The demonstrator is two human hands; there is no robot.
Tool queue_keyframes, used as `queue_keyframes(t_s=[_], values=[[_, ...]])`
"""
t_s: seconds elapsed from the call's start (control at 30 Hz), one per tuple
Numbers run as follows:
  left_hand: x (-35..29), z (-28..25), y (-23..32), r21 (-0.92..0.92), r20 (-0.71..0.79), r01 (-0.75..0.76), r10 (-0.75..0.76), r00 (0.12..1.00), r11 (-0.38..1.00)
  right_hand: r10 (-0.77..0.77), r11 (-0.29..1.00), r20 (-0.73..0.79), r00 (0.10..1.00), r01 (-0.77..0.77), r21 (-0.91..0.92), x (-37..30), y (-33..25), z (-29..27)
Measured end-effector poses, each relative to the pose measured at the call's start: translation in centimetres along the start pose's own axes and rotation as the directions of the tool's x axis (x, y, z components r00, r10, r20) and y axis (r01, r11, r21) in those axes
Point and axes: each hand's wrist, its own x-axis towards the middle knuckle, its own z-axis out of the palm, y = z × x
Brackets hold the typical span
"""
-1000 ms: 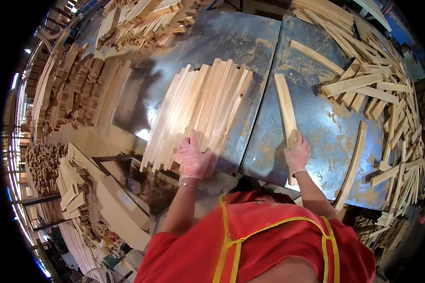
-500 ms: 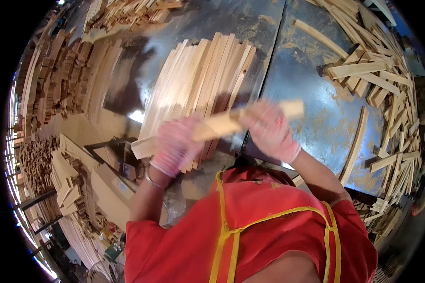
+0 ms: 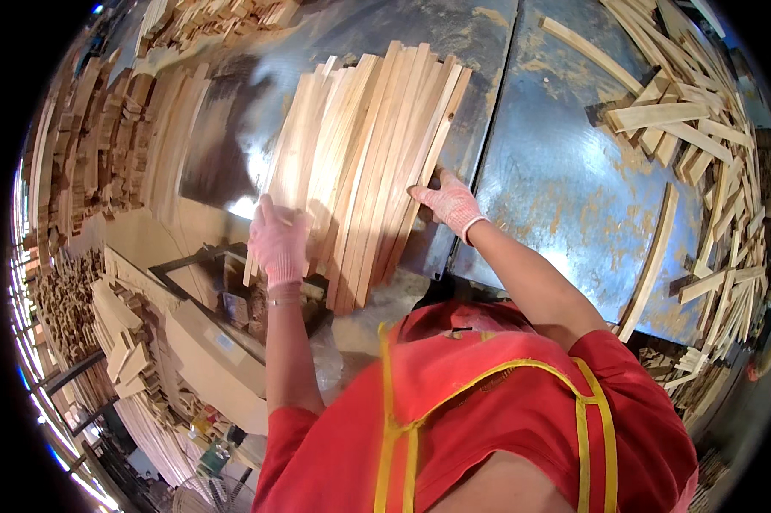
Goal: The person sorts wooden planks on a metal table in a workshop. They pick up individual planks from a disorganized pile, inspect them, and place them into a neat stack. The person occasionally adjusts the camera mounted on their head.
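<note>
A row of pale wooden strips (image 3: 351, 141) lies side by side on the metal tabletop in front of me, its ends uneven. My left hand (image 3: 279, 242), in a pink-and-white knit glove, rests at the row's left edge near its lower end, fingers stretched out and thumb apart. Against the right edge is my right hand (image 3: 448, 203), gloved alike. Its thumb lies over the outermost strip while its fingers spread beyond the edge. Neither hand lifts a strip. The left palm hides part of the strips beneath it.
A dark seam divides the metal table (image 3: 539, 188). One strip (image 3: 650, 261) lies alone on its right half, beside a jumbled heap of offcuts (image 3: 710, 162). Stacked wood (image 3: 86, 162) stands at the left. Below it are a cardboard box (image 3: 210, 342) and a dark-framed bin (image 3: 240, 299).
The wooden strip that both hands held across the row has left their grasp. My left hand has shifted left and my right hand slightly left, down onto the row's edges.
</note>
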Motion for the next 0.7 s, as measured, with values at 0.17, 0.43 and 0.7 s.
queue_keyframes(t_s=[0.17, 0.43, 0.7], values=[[-6.4, -0.6, 2.3, -0.134, -0.235, -0.424, 0.387, 0.892, 0.896, 0.112, 0.939, 0.041, 0.993, -0.119, 0.324, -1.8, 1.8, -2.0], [-12.4, -0.8, 17.2, -0.650, 0.751, 0.599, 0.515, 0.413, 0.467, -0.091, 0.764, -0.086, 0.992, 0.125, 0.633, -11.9, 5.6, -8.6], [-13.9, 2.7, 18.0, -0.310, 0.696, 0.943, 0.647, 0.312, -0.120, -0.223, 0.774, -0.844, 0.488, -0.438, -0.458, -18.2, 26.2, -36.8]])
